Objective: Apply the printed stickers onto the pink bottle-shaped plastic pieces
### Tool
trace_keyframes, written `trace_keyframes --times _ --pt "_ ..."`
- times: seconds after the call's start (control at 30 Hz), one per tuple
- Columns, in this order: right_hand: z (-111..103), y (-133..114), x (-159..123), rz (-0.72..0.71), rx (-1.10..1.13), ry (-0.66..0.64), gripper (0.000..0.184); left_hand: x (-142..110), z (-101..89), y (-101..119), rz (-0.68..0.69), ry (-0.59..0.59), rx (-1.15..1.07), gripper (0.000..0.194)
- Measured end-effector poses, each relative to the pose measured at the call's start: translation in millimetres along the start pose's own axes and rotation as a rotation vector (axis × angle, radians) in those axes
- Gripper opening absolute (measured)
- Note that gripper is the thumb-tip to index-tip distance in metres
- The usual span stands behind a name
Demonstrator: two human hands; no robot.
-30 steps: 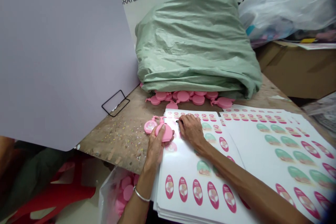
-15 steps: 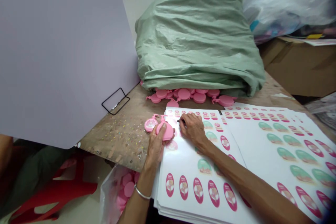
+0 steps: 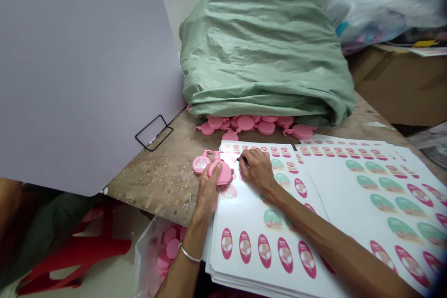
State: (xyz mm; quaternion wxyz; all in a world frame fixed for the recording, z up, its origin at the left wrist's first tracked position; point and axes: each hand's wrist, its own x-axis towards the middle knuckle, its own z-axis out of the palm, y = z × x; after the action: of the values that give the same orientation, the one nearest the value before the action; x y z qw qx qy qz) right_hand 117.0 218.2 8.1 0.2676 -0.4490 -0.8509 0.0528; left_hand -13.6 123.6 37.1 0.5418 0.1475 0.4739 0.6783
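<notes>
My left hand (image 3: 208, 185) is closed round a flat pink plastic pump bottle (image 3: 220, 173), its round face up and its nozzle pointing away. Just left of it on the table lies a second pink pump bottle (image 3: 201, 163) with a round picture label on its face. My right hand (image 3: 256, 167) rests on the top sticker sheet (image 3: 240, 207), fingers pinched together. A small dark tip pokes out from those fingers; what it belongs to is hidden. The sheet carries rows of pink and green printed stickers and tops a thick stack.
A second pile of sticker sheets (image 3: 335, 195) lies to the right. Behind, a big green sack (image 3: 265, 56) stands over several pink pump bottles (image 3: 245, 123). A grey panel (image 3: 87, 79) borders the left, near a black wire frame (image 3: 153, 133). Below hangs a bag of pink pieces (image 3: 146, 256).
Both hands stay in nearly the same place, the left still on the pink pump bottle, the right still pinched over the sheet. The view has shifted very slightly.
</notes>
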Motion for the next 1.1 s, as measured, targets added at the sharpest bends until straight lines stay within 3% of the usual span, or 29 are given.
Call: trace_keyframes --times 0.23,0.47,0.73,0.97,1.1 --pt "-5.4 -3.4 1.5 0.094 0.105 -0.058 0.011 1.0 -0.8 -2.1 0.015 -0.003 0.004 0.043" --pt "-8.7 -2.3 23.1 0.316 0.247 -0.187 0.012 0.4 -1.1 -3.7 0.044 0.03 0.075 0.046" --pt "-14.1 2.9 52.6 0.473 0.626 -0.373 0.029 0.9 -9.4 -13.1 0.072 0.056 0.128 0.048" --pt "-29.0 18.2 54.7 0.481 0.958 -0.275 0.046 1.6 -9.2 -18.3 0.08 0.079 0.118 0.052" --pt "-44.5 13.5 44.0 0.446 1.031 -0.203 0.042 -6.0 -2.6 -10.1 0.113 0.096 0.069 0.056"
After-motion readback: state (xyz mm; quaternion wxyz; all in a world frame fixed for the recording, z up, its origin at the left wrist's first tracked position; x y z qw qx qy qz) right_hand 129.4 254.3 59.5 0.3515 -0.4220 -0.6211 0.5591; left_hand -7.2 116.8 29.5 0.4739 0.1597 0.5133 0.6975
